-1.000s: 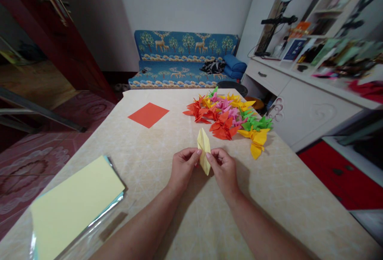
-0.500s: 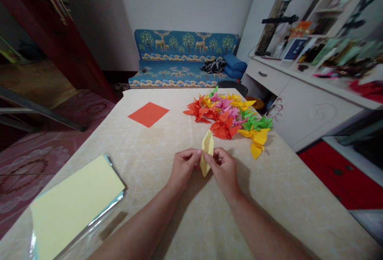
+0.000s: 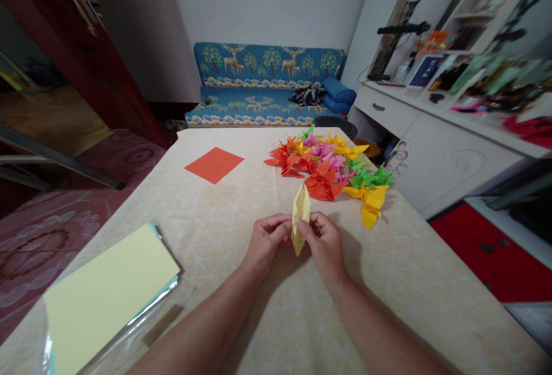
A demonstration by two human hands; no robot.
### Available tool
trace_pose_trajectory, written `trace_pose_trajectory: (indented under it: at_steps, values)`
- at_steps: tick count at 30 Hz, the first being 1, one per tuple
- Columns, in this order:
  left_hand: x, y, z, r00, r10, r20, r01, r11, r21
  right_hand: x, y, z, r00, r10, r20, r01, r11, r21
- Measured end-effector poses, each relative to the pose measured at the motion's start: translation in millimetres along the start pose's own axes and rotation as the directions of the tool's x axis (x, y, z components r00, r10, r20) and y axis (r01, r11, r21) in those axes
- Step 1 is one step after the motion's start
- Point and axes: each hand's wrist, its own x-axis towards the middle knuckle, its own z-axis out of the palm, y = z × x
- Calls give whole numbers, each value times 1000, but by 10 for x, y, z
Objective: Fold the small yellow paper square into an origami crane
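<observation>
A pale yellow piece of folded paper, long and pointed at both ends, stands upright between my two hands above the table. My left hand pinches its left side, thumb and fingers closed. On the other side my right hand grips it, with the thumb across the front and the fingers curled behind. Just beyond lies a pile of folded paper cranes in red, orange, pink and green. A flat square of red paper rests on the table farther left.
A stack of pale yellow paper in a clear plastic wrapper lies at the front left of the cloth-covered table. Beyond the far edge is a blue patterned sofa. A white dresser crowded with items stands at the right.
The folded yellow paper has shifted and turned slightly to the right, with its upper tip now a little higher. Both hands keep hold; the left thumb has slid slightly down.
</observation>
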Motion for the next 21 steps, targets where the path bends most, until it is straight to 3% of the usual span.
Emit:
trace_pose_trajectory:
  at_steps: [7,21]
  values:
    - [-17,58,29,999,11,44,-11,1000,9,-5,-24,12,1000,-3,30,3,1000,6]
    - [2,40,59,998,-9,-58,10,1000,5,1,142,-27,995,-13,99,17,999,-35]
